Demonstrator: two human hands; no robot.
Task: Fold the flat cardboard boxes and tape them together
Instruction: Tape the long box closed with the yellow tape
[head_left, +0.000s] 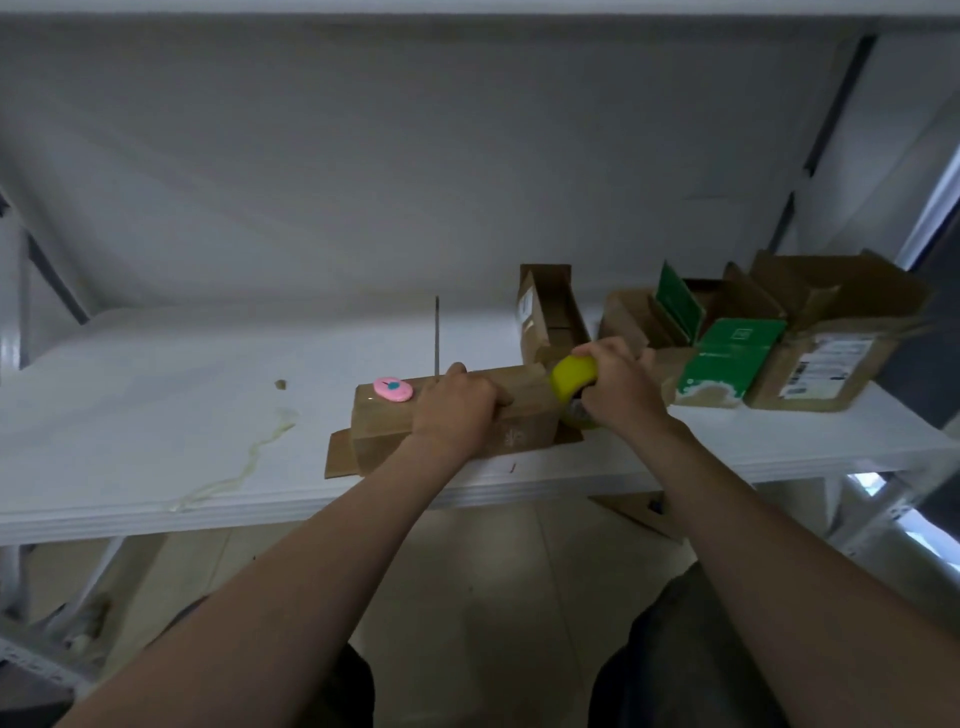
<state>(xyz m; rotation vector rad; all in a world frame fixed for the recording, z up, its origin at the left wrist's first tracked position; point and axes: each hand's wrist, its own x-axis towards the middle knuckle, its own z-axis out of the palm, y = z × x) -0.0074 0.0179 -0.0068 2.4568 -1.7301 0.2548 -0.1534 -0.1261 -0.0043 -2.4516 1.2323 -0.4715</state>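
We are partway through. The brown box (379, 431) in front of us is folded into shape and lies on its side at the front edge of the white shelf (156, 389), with its end flaps not yet sealed as far as we can tell. Our left hand (457, 410) holds it down from above, fingers bent over its top. Our right hand (618, 389) is wrapped around the yellow tape roll (571, 382) at the box's right end, so we judge the taping is in hand; no laid tape shows. A pink cutter (393, 389) rests on the box's top, left of our left hand. To the right of the box stand other boxes (826, 364), formed but open-topped, and one open box (545, 312) stands behind it; all likely still need closing.
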